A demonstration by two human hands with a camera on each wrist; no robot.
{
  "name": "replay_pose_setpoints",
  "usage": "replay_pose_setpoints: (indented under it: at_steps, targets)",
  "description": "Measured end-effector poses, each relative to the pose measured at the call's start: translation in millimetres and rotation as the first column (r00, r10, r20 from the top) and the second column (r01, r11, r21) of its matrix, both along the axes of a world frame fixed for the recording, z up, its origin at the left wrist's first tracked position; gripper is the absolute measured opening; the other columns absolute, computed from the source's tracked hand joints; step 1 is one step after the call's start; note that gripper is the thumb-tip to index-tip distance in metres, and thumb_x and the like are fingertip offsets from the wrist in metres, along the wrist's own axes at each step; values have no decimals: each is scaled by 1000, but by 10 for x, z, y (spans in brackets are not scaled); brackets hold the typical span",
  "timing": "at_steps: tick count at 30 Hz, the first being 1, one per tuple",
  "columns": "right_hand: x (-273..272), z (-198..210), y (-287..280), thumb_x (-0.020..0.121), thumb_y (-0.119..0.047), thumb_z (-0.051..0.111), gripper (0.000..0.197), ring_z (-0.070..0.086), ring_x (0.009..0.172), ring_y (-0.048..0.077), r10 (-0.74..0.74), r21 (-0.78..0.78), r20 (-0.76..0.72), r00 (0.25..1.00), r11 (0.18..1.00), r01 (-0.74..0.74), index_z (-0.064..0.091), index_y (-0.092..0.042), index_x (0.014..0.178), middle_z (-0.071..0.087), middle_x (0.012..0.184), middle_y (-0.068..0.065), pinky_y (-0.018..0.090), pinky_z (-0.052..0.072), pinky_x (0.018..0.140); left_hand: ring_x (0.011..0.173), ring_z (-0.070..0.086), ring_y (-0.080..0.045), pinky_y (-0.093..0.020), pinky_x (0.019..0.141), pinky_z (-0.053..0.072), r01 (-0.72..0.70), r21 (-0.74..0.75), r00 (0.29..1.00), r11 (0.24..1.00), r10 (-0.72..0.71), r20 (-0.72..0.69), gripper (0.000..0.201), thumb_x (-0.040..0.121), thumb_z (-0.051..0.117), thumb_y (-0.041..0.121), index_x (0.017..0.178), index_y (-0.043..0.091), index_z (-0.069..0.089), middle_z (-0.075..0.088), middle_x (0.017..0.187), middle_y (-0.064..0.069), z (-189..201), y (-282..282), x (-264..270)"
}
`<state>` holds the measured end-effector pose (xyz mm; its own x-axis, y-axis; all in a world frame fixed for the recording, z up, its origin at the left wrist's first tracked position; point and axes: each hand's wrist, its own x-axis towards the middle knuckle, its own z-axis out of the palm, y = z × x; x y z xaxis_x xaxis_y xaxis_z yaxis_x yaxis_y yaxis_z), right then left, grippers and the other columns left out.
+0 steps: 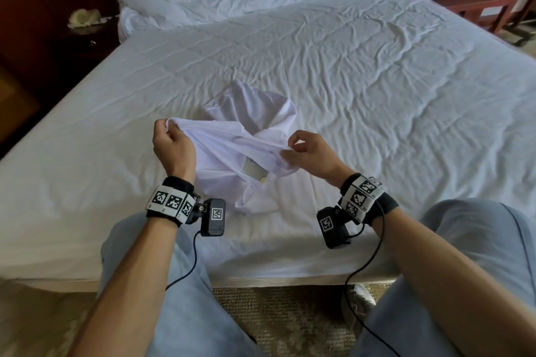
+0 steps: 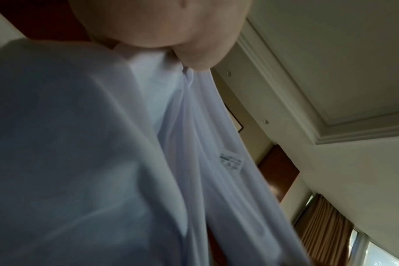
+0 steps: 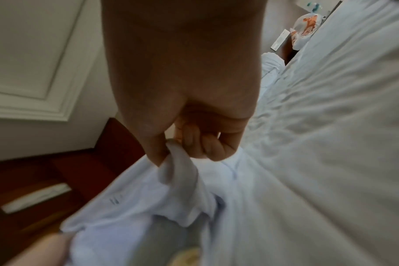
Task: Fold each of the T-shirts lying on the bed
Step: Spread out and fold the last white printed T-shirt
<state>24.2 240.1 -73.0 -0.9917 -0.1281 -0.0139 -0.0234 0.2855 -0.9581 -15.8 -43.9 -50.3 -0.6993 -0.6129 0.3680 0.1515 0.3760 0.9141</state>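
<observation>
Your left hand [image 1: 171,145] grips one edge of the white T-shirt [image 1: 232,159] with fingers curled around it. Your right hand [image 1: 310,151] pinches the opposite edge between thumb and finger. The T-shirt hangs crumpled between both hands, its lower part resting on the bed [image 1: 377,81] near you.

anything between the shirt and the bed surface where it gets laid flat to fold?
Nothing visible. Both the left hand and the right hand already pinch the white T-shirt, which is bunched and partly lifted. The bed sheet around it is wrinkled but shows no other items.
</observation>
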Motion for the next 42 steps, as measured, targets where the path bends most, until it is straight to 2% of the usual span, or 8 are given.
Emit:
replay_pose_setpoints:
  at_steps: [7,10,14,20,24,27,32,42]
  targets:
    - [226,828,144,100,-18,58,19,40,44,10,260,-577,-15,965,786,-221,55,-15,81,52,60,-1,23,24,44,69,50,-19,-26,67,40,55,-49,998,997,-53,33,15,102,44,11,88,12,50,60,76,0,-32,17,14]
    - [212,733,247,104,-34,50,26,49,54,13,275,-651,20,961,733,-196,65,-13,100,69,77,2,25,32,54,68,52,-24,-31,66,40,69,-69,997,995,-66,40,13,98,42,11,88,11,51,62,74,-6,-37,64,38]
    - [54,209,259,97,-3,62,11,65,67,10,2,-100,-164,986,995,-19,71,-7,103,77,99,11,20,47,58,73,50,-17,-20,65,40,49,-18,998,999,-48,41,20,103,45,19,88,11,55,62,82,-4,-40,15,7]
    - [85,-29,92,90,-9,71,33,64,87,4,275,447,-200,940,880,-162,68,-27,118,65,115,-16,12,47,70,72,42,-22,-26,65,37,-15,52,998,999,12,62,17,97,43,11,85,6,52,47,68,7,-79,-88,-64]
    - [162,47,64,86,-17,75,24,58,87,9,266,501,-383,885,864,-43,62,-28,103,58,107,-13,30,52,71,60,43,-10,-19,58,36,-29,62,997,998,24,67,18,99,44,13,83,7,51,48,68,7,-61,-81,-50]
    - [234,61,47,82,-18,80,16,61,74,9,397,475,-279,874,848,-234,67,-24,90,67,88,-8,37,55,70,59,42,-11,-23,61,36,-28,56,997,998,24,71,21,98,45,16,79,9,49,47,66,8,-72,-94,-62]
    - [465,-71,-145,85,-30,76,15,60,82,7,534,674,-60,843,645,-360,74,-29,100,67,92,-16,31,53,74,71,47,-21,-28,66,39,-15,32,998,999,13,60,23,100,47,23,83,7,53,52,69,6,-97,-110,-77]
    - [538,-238,-325,86,-34,76,22,50,80,11,569,753,-87,818,575,-320,66,-23,102,55,93,-11,28,36,67,66,46,-15,-25,67,38,-14,-1,998,1000,14,53,20,102,47,19,84,10,54,52,70,8,-104,-90,-77]
